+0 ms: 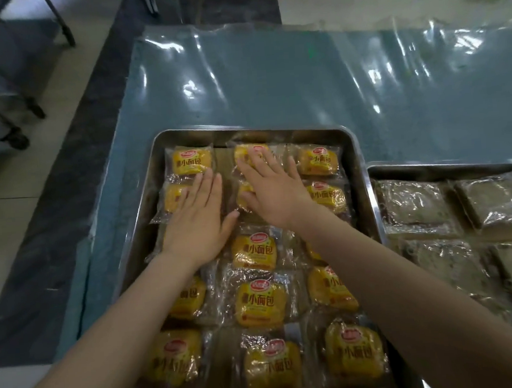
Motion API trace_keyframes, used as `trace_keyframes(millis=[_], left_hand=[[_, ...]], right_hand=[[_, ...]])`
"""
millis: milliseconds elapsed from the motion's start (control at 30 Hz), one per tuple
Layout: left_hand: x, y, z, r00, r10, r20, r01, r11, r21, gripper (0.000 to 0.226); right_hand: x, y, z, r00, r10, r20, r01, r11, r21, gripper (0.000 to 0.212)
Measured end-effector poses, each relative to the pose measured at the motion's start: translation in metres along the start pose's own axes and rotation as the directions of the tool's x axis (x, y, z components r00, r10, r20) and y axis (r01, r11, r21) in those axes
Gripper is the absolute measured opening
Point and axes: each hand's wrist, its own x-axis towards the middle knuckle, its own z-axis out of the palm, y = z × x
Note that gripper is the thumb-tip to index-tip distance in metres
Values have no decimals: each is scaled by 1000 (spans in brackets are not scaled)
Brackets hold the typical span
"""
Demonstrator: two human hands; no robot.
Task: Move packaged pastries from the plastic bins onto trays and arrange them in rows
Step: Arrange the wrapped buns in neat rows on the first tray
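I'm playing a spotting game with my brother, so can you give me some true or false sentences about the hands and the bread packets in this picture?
1. The left hand and the right hand both lie flat on the yellow packets. True.
2. The yellow packets sit in a plastic bin. False: they lie in rows in a metal tray.
3. The second tray, on the right, holds brown pastries in clear wrap. True.
4. The left hand lifts a packet into the air. False: it rests flat on packets in the metal tray.
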Motion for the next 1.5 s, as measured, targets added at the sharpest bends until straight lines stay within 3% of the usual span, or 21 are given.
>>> trace_keyframes(millis=[100, 267, 367, 567, 833, 900, 1000, 1100, 1300, 1500], left_hand=[[-6, -22, -6, 995, -102, 11, 102, 994, -36, 76], [-15, -37, 4, 981, -152, 117, 159, 986, -54, 74], [-9, -36, 7, 978, -167, 121, 178, 980, -85, 74], [-14, -35, 13, 983, -164, 86, 173, 979, -105, 74], [-21, -37, 8, 988, -151, -4, 147, 963, -225, 88], [-23, -37, 2, 983, -181, -26, 170, 957, -234, 96], [-37, -34, -4, 978, -203, -47, 185, 950, -251, 93], [-61, -30, -1, 986, -165, 12, 162, 946, -282, 85], [-87, -29, 6, 979, -111, 170, 142, 972, -187, 75], [-98, -27, 0, 981, -119, 157, 149, 969, -198, 79]], right_hand=[[18, -21, 0, 997, -71, -8, 72, 996, 59, 56], [56, -49, 5, 988, -134, 71, 131, 990, 44, 79], [72, -57, 9, 982, -150, 113, 152, 988, -15, 78], [75, -64, 20, 989, -15, 145, 28, 995, -91, 79], [60, -64, 5, 993, 10, 121, -6, 1000, -31, 82], [48, -64, 0, 994, -26, 110, 25, 1000, 11, 80], [27, -66, 0, 974, -192, 120, 188, 981, 43, 73], [7, -68, 7, 940, -278, 199, 274, 961, 48, 72], [-2, -75, 13, 944, -225, 242, 238, 971, -25, 81], [-22, -82, 8, 965, -182, 186, 178, 983, 36, 75]])
